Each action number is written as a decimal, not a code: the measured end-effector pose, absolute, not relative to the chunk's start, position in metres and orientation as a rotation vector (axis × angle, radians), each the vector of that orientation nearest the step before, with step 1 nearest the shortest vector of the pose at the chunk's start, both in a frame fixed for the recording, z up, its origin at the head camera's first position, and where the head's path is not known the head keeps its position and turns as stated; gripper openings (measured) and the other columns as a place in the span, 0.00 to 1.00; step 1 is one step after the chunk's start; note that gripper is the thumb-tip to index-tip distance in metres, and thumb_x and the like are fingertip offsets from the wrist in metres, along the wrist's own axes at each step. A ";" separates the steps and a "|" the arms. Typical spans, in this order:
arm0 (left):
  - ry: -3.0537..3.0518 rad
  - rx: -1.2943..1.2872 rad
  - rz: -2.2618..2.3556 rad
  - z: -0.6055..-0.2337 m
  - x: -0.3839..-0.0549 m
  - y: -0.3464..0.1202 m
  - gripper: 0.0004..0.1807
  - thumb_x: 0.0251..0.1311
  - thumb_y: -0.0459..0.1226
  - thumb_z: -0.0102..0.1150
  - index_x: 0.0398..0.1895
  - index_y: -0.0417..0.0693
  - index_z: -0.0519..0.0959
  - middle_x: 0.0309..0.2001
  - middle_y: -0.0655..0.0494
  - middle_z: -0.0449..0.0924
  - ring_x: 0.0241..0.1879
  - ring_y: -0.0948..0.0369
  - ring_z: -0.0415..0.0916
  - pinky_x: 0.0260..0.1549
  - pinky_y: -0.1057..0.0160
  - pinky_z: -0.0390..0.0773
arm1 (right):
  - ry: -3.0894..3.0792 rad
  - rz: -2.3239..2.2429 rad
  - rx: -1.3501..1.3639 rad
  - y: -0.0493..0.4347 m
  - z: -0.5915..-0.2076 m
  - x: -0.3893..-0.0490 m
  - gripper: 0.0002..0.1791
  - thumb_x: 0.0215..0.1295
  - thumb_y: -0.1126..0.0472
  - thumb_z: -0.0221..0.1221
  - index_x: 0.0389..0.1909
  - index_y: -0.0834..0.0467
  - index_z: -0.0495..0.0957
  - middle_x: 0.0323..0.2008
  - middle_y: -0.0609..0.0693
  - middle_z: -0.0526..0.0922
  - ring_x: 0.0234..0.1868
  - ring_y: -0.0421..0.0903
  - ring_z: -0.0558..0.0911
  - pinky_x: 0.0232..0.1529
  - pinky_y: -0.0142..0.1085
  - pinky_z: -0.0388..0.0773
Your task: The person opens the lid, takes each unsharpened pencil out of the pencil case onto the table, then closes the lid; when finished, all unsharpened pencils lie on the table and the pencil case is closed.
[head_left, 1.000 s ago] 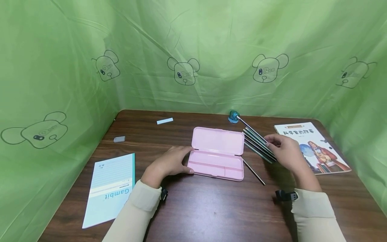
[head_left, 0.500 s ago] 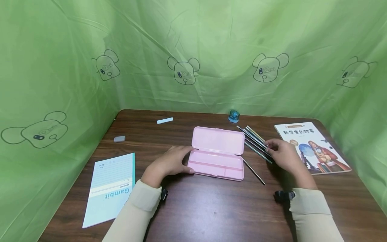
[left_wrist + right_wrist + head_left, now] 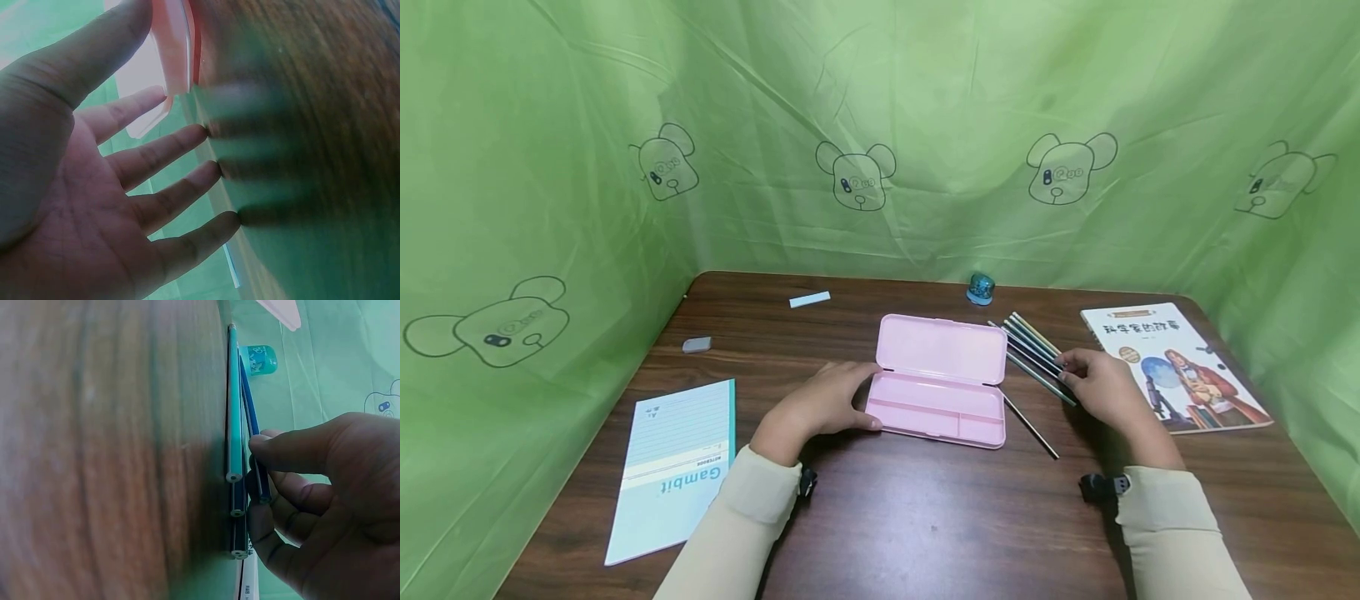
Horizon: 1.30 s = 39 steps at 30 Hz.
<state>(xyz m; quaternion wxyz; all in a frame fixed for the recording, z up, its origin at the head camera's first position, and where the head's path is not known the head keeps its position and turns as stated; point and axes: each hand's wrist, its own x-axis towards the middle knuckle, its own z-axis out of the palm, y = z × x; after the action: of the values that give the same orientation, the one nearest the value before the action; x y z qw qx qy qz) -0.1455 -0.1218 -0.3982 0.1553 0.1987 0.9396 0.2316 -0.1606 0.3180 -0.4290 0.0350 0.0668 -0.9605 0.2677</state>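
An open pink pencil case (image 3: 942, 350) lies mid-table, its lid folded back and its tray divided into compartments. My left hand (image 3: 823, 404) is at the case's left end, thumb at the near corner and index finger near the hinge. In the left wrist view those fingers (image 3: 181, 147) look spread and nearly straight. My right hand (image 3: 1105, 387) pinches a dark blue pencil (image 3: 251, 403) between thumb and fingers, slightly apart from other pencils (image 3: 234, 419) lying bunched right of the case. A single dark pencil (image 3: 1030, 425) lies partly hidden beside the case's right edge.
A blue pencil sharpener (image 3: 980, 289) stands near the back edge. An illustrated book (image 3: 1180, 367) lies at right, a notebook (image 3: 673, 467) at left. A grey eraser (image 3: 696, 344) and a small pale strip (image 3: 809, 300) lie at back left. Green cloth (image 3: 925, 125) surrounds the table.
The pencil tip that reached the sharpener a second ago has drawn back from it, and the bunch is rearranged. My right hand moved slightly nearer me. The left hand and case kept still.
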 end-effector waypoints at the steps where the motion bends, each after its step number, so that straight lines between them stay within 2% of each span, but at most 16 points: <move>1: 2.691 0.568 0.665 -0.398 -0.146 -0.122 0.47 0.62 0.48 0.84 0.82 0.49 0.73 0.79 0.44 0.77 0.82 0.43 0.69 0.87 0.40 0.61 | -2.956 0.822 0.204 0.318 -0.429 -0.160 0.08 0.72 0.70 0.66 0.49 0.67 0.88 0.36 0.59 0.93 0.37 0.48 0.88 0.41 0.45 0.82; 19: 2.693 0.575 0.663 -0.400 -0.147 -0.123 0.47 0.62 0.49 0.84 0.82 0.50 0.73 0.79 0.44 0.77 0.82 0.43 0.68 0.86 0.40 0.61 | -2.991 0.816 0.184 0.319 -0.427 -0.161 0.10 0.73 0.67 0.68 0.51 0.67 0.88 0.38 0.60 0.93 0.39 0.51 0.89 0.41 0.45 0.81; 28: 2.687 0.565 0.674 -0.400 -0.146 -0.122 0.47 0.62 0.49 0.84 0.82 0.50 0.73 0.79 0.45 0.77 0.82 0.43 0.68 0.87 0.39 0.59 | -2.958 0.982 0.223 0.309 -0.421 -0.160 0.12 0.78 0.61 0.68 0.55 0.63 0.89 0.47 0.61 0.93 0.43 0.48 0.85 0.43 0.39 0.79; 31: 2.691 0.569 0.669 -0.400 -0.146 -0.123 0.47 0.62 0.49 0.84 0.82 0.50 0.73 0.79 0.45 0.77 0.82 0.44 0.69 0.87 0.40 0.59 | -2.971 1.012 0.255 0.300 -0.419 -0.160 0.14 0.80 0.58 0.67 0.57 0.62 0.90 0.49 0.60 0.93 0.45 0.50 0.85 0.46 0.41 0.80; 35: 2.696 0.575 0.665 -0.401 -0.146 -0.123 0.47 0.62 0.49 0.84 0.82 0.50 0.73 0.79 0.45 0.77 0.82 0.44 0.69 0.88 0.40 0.59 | -2.978 1.046 0.307 0.286 -0.417 -0.158 0.18 0.82 0.54 0.66 0.62 0.61 0.88 0.54 0.60 0.92 0.52 0.55 0.87 0.54 0.50 0.83; 39: 2.700 0.582 0.661 -0.401 -0.146 -0.123 0.46 0.62 0.49 0.84 0.82 0.50 0.73 0.79 0.45 0.77 0.82 0.44 0.69 0.88 0.41 0.58 | -2.961 1.167 0.371 0.271 -0.415 -0.156 0.26 0.83 0.55 0.64 0.73 0.65 0.79 0.62 0.65 0.89 0.62 0.62 0.88 0.64 0.59 0.84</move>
<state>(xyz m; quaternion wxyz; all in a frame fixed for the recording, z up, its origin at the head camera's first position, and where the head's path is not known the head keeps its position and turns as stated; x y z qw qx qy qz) -0.1464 -0.1229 -0.4007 0.1500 0.2028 0.9399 0.2301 -0.1564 0.2710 -0.4154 -0.0311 0.1159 -0.9237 0.3640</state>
